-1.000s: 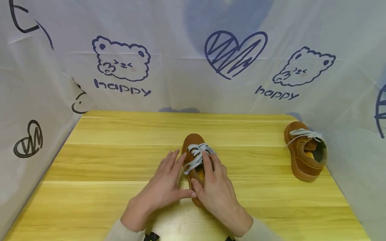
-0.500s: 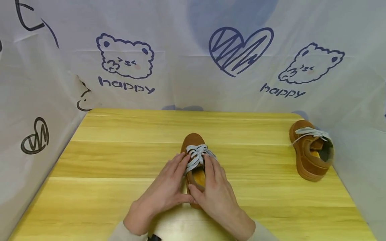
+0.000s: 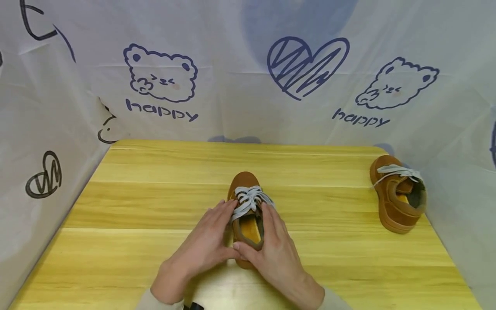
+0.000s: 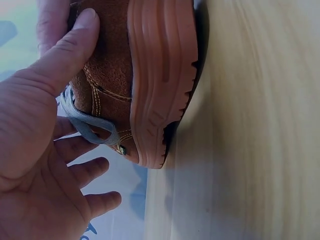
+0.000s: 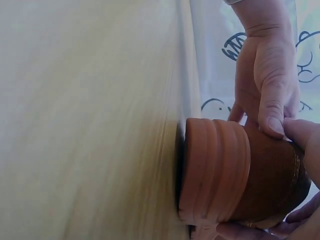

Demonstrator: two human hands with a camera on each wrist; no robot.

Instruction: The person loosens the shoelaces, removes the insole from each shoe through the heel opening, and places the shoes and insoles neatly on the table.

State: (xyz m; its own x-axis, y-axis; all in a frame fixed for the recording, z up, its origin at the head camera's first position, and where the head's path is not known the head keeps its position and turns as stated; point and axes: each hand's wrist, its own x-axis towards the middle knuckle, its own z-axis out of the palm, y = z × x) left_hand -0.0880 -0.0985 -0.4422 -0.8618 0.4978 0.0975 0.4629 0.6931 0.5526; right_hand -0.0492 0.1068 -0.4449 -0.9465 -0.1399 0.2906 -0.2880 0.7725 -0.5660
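Observation:
In the head view a brown suede sneaker (image 3: 248, 177) stands on the table, toe pointing away, its pale laces (image 3: 248, 197) tied in a bow. My left hand (image 3: 201, 239) holds its left side, with the thumb at the heel. Along the right side lie the fingers of my right hand (image 3: 277, 247), and that thumb meets the left one behind the collar. The left wrist view shows the ring and little fingers loosely extended past the shoe's side (image 4: 107, 65). From the right wrist, the heel (image 5: 270, 175) shows between both hands; some fingertips are hidden.
A matching brown sneaker (image 3: 401, 215), also laced, stands by the table's right edge. White cloth (image 3: 232, 99) with bear and heart drawings hangs behind and beside the wooden table (image 3: 155, 206).
The sneaker has shifted slightly left between my hands. My left fingers have come against its side, and my right fingers have moved from the laces to its right side.

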